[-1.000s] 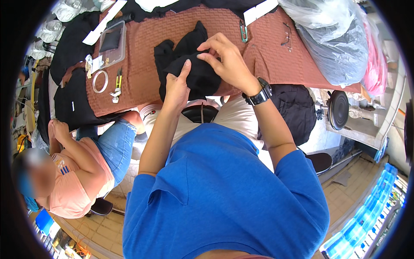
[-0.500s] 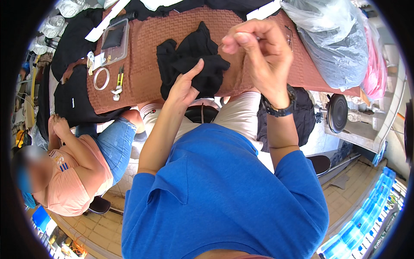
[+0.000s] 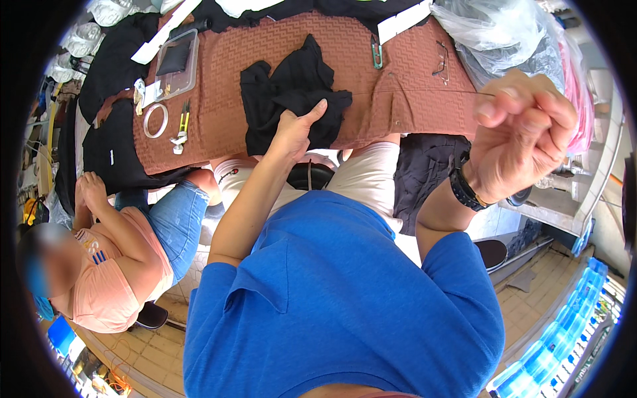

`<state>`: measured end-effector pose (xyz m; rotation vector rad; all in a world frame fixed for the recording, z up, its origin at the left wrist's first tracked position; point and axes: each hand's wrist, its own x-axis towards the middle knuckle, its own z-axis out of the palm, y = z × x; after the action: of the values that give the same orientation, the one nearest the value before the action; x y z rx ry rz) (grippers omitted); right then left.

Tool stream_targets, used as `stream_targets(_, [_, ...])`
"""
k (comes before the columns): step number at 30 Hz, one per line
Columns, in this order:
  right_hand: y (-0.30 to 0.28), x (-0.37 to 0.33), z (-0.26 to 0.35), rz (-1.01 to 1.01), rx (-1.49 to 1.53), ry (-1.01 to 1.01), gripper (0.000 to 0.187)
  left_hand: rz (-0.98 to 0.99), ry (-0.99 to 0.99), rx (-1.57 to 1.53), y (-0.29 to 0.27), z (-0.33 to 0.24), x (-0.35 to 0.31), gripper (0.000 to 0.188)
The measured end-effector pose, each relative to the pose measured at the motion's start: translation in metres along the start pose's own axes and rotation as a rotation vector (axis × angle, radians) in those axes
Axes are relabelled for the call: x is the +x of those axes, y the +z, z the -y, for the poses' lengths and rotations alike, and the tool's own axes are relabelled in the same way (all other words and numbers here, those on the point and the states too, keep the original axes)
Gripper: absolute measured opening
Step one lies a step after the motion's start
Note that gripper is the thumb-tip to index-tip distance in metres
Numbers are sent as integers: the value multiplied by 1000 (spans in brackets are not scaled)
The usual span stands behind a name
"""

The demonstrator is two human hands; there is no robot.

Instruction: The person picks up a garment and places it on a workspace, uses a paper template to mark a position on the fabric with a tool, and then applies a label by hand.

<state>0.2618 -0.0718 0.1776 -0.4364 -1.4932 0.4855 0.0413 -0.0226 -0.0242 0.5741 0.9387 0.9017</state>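
Note:
On the brown cloth-covered table in front of me lies a bunched piece of black fabric [image 3: 279,93]. My left hand [image 3: 294,134] is closed on its near edge, thumb on top and the fingers partly hidden under a fold. Out to the right, raised past the table's edge, my right hand [image 3: 524,129] is closed in a pinch, with a watch on its wrist. From its fingertips a thin dark needle [image 3: 486,94] sticks out to the left. Any thread on it is too fine to make out.
Green thread snips [image 3: 377,54] and eyeglasses [image 3: 441,61] lie toward the back right, near a large plastic bag [image 3: 511,40]. At left are a clear plastic box [image 3: 188,79], a white ring [image 3: 156,121] and a yellow-handled tool [image 3: 184,123]. A seated person [image 3: 119,272] is on my left.
My right hand has swung away to the right and a little nearer, off the fabric's side, uncovering the snips and eyeglasses. My left hand keeps its hold, shifted slightly.

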Motion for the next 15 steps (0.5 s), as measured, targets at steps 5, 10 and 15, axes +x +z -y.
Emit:
stream_targets(5, [-15, 5, 8, 38, -46, -41, 24, 35, 36, 28, 3, -3, -1, 41])
stream_targets(10, [-19, 3, 7, 70, -8, -56, 22, 43, -34, 86, 9, -24, -3, 39])
stream_targets(15, [-25, -3, 9, -258, 252, -78, 17, 48, 31, -27, 10, -30, -5, 40])
